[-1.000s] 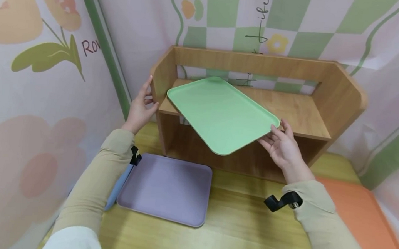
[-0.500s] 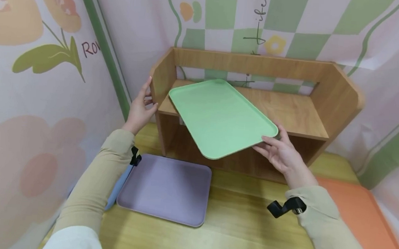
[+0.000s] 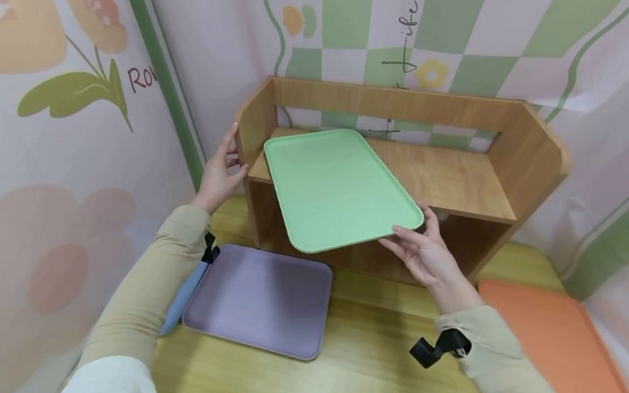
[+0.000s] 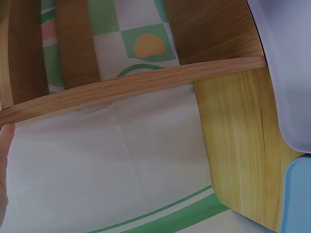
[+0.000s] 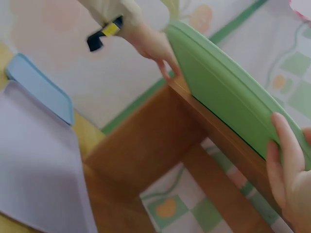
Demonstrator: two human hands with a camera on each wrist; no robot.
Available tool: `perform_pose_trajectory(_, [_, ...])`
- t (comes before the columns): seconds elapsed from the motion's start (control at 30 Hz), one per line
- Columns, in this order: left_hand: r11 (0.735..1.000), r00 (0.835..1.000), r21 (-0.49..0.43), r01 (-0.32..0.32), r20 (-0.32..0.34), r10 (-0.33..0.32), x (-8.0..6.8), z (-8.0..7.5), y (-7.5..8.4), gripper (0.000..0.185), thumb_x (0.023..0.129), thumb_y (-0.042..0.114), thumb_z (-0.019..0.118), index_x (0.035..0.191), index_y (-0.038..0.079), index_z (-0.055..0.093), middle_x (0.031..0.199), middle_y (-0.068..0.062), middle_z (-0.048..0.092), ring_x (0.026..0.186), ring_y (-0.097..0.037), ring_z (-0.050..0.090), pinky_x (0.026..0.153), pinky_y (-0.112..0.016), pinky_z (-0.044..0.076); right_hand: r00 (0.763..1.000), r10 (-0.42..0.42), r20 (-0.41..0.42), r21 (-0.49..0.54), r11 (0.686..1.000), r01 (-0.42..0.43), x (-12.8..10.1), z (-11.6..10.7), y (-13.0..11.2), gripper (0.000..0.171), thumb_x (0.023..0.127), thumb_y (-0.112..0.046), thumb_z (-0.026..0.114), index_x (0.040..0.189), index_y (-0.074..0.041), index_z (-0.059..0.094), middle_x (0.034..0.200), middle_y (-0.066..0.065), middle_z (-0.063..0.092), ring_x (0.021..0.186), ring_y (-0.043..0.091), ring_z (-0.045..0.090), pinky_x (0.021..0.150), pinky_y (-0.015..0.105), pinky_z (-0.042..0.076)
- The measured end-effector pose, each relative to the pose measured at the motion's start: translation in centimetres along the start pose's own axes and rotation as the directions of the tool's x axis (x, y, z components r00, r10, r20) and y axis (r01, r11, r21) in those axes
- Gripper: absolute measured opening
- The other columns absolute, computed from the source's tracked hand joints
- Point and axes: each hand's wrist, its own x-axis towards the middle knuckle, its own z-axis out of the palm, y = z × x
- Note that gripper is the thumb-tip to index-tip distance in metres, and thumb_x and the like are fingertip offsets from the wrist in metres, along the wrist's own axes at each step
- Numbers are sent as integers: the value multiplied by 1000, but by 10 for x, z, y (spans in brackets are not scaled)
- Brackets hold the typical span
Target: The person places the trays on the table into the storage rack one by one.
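Here the right hand (image 3: 425,253) curls its fingers (image 5: 284,145) round the near right corner of the green tray (image 3: 337,189), thumb on the rim, holding it tilted, its far end over the wooden shelf (image 3: 458,182) and its near end jutting past the shelf's front edge. The left hand (image 3: 218,174) lies with straight fingers against the shelf's left side panel. Below on the yellow table (image 3: 369,352) lie a purple tray (image 3: 260,299), a blue tray (image 3: 178,302) under it, and an orange tray (image 3: 556,341) at right.
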Motion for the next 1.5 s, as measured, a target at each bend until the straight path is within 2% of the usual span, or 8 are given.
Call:
perform_pose_trajectory(0.13, [1000,1000,-8,-3,-9,3,0,0,2,85,89,-4,58,153,30,13,121,-25,49,111,-41,57,96,-46,50,995,0,-98,-10,1000,-1,2,17,10,67,90,14,46,128,-31,14,125,9,35,88,18,68,77,33,59])
perform_pose_trajectory(0.27, [1000,1000,-27,-2,-17,2,0,1,4,85,89,-5,57,153,29,14,121,-26,48,111,-41,56,97,-47,49,988,3,-152,-60,998,-12,7,29,16,68,90,11,51,129,-30,12,123,8,39,86,15,68,78,31,59])
perform_pose_trajectory(0.37, [999,1000,-33,0,-16,-1,0,1,5,84,89,-5,57,153,28,14,122,-26,48,112,-41,56,97,-46,50,990,12,-138,-82,996,-24,9,31,17,61,91,8,52,125,-27,16,121,8,43,89,13,68,81,31,58])
perform_pose_trajectory(0.5, [1000,1000,-27,3,-12,-4,0,1,7,84,89,-3,57,153,29,13,122,-25,48,112,-41,56,95,-46,51,996,43,-74,-87,995,-49,11,27,16,48,93,6,49,120,-23,21,122,10,40,94,13,67,84,29,57])
perform_pose_trajectory(0.63, [1000,1000,-17,1,-17,-1,0,1,7,84,89,-4,58,153,29,14,121,-25,49,111,-40,57,95,-45,51,997,73,-22,-106,991,-75,12,26,16,44,95,6,46,120,-22,22,126,13,35,96,13,66,86,28,56])
perform_pose_trajectory(0.8, [1000,1000,-9,-2,-26,2,-1,1,7,84,88,-4,58,153,28,15,121,-25,49,110,-40,58,96,-43,51,996,92,5,-134,987,-90,16,32,19,43,95,8,43,118,-23,22,126,13,36,97,14,66,87,28,56])
perform_pose_trajectory(1.13, [1000,999,-19,6,-31,-7,-5,2,8,85,88,-5,57,153,30,14,120,-26,48,110,-40,58,98,-44,49,997,70,-36,-138,988,-74,27,45,30,38,96,9,37,112,-23,24,121,12,38,93,12,64,86,27,56])
perform_pose_trajectory(1.5, [1000,1000,-5,9,-12,-9,-12,0,8,85,90,-4,56,153,33,12,125,-26,46,112,-39,56,99,-46,48,996,46,-80,-126,990,-56,36,49,40,38,95,10,38,109,-23,25,120,11,39,91,11,65,85,27,56])
